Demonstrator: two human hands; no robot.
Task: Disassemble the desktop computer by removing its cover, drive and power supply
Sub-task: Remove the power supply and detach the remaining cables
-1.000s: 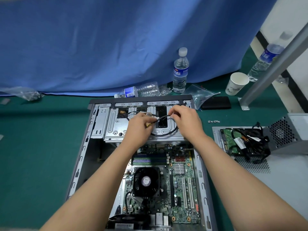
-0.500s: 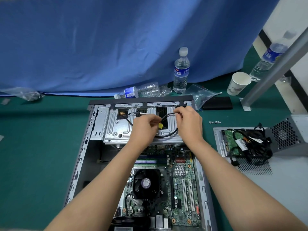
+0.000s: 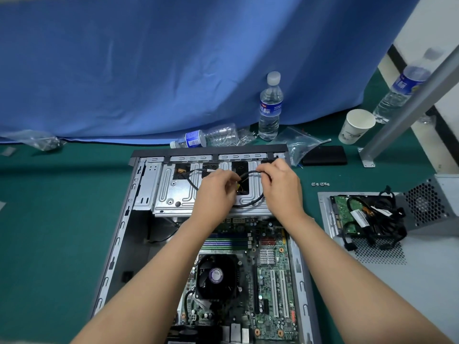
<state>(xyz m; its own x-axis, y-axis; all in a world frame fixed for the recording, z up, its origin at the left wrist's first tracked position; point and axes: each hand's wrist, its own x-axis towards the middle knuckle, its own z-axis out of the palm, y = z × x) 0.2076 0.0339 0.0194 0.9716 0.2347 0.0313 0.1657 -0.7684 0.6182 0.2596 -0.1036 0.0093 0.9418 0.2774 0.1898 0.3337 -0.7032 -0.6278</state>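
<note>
Head view, progress
Cover: off the case, lying as a grey perforated panel on the counter to the right.
Drive: out of the chassis, a hard drive with its green board showing, resting on the panel.
Power supply: out as well, a grey box with honeycomb grille at the right edge, black cable bundle spilling over the drive.
Screws: four in a row on the counter between case and panel.
Left to do: judged little; only a loose black cable looped over the metal drive cage being dealt with; motherboard and CPU fan in place.

Head view, hands
Left hand: over the drive cage, fingers curled, pinching the cable near its yellow-tipped connector.
Right hand: just beside the left, fingers curled round the upper run of the same cable, near the case's far rim.
Forearms: both stretched forward over the motherboard, converging at the cage.
</note>
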